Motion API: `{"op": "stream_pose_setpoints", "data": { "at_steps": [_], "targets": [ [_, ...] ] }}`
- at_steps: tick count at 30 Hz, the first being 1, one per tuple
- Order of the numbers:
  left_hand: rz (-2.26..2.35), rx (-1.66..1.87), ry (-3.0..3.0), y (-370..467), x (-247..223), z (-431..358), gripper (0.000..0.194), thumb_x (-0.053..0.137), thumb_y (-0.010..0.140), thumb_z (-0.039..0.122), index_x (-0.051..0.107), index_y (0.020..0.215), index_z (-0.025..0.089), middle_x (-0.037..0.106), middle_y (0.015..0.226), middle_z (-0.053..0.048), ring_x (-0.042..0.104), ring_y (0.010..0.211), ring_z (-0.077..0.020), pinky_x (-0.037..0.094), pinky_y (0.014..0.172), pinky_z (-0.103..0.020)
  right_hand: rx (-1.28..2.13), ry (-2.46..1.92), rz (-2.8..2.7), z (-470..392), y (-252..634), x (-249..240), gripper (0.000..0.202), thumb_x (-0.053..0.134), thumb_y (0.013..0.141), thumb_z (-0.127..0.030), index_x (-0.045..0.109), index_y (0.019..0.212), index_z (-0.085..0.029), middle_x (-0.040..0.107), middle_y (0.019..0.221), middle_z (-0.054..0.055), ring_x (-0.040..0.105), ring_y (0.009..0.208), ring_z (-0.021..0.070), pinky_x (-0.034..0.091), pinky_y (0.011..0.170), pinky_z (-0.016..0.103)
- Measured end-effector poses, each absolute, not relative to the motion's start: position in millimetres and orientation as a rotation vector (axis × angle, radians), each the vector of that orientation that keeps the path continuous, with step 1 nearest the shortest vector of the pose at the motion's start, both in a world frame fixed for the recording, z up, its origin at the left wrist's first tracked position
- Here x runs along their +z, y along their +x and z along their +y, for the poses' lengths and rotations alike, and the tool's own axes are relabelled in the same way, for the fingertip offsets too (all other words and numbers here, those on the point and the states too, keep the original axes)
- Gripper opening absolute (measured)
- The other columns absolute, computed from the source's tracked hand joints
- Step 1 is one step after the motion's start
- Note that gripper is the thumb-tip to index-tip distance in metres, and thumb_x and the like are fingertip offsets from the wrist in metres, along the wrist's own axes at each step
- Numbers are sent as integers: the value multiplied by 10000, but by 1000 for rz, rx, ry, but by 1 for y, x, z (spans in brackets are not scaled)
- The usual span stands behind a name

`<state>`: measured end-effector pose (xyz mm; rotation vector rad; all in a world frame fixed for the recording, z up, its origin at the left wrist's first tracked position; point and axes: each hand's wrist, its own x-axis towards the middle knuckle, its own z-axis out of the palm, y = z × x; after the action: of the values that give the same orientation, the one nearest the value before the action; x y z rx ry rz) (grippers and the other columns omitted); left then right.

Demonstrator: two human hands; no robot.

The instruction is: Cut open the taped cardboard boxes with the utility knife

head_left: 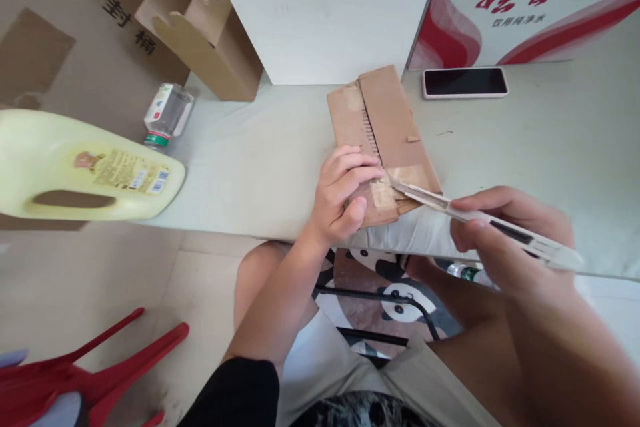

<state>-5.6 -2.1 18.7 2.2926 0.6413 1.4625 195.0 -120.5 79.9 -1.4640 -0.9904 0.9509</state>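
Note:
A flattened piece of brown cardboard lies tilted on the pale table, with a dark slit running down its length and clear tape near its lower end. My left hand rests on its left side, fingers spread and pressing it down. In my right hand is a white utility knife, gripped between thumb and fingers. The knife's blade end touches the cardboard at the taped part beside the slit, close to my left fingertips.
On the table are a phone, a small clear bottle, a yellow jug and an open cardboard box. A white panel and a red-and-white carton stand behind. A red stool is on the floor at left.

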Motion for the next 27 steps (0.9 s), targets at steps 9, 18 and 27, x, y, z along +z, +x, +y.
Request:
{"op": "stream_pose_setpoints", "data": {
  "at_steps": [9, 18, 27],
  "targets": [
    [707, 1387, 2378, -7, 19, -1, 430, 333, 1001, 470, 688, 1098, 248, 736, 1131, -91, 659, 1088, -272, 465, 1105, -539, 999, -1451, -973, -122, 195, 86, 135, 791, 834, -385, 741, 854, -261, 577, 562, -29, 497, 434, 106, 376, 366, 242],
    [674, 1426, 2344, -6, 19, -1, 402, 355, 1004, 449, 689, 1087, 242, 731, 1127, -93, 651, 1090, -267, 469, 1098, -525, 1054, -1416, -899, -121, 193, 85, 228, 822, 800, -453, 752, 827, -238, 569, 555, -24, 495, 456, 103, 386, 367, 226],
    [669, 1425, 2319, -6, 20, -2, 382, 384, 1003, 448, 691, 1104, 242, 729, 1148, -86, 645, 1115, -261, 466, 1114, -522, 1214, -1407, -938, -123, 196, 85, 247, 750, 868, -474, 722, 906, -232, 558, 613, -21, 450, 452, 98, 359, 344, 219]
  ]
}}
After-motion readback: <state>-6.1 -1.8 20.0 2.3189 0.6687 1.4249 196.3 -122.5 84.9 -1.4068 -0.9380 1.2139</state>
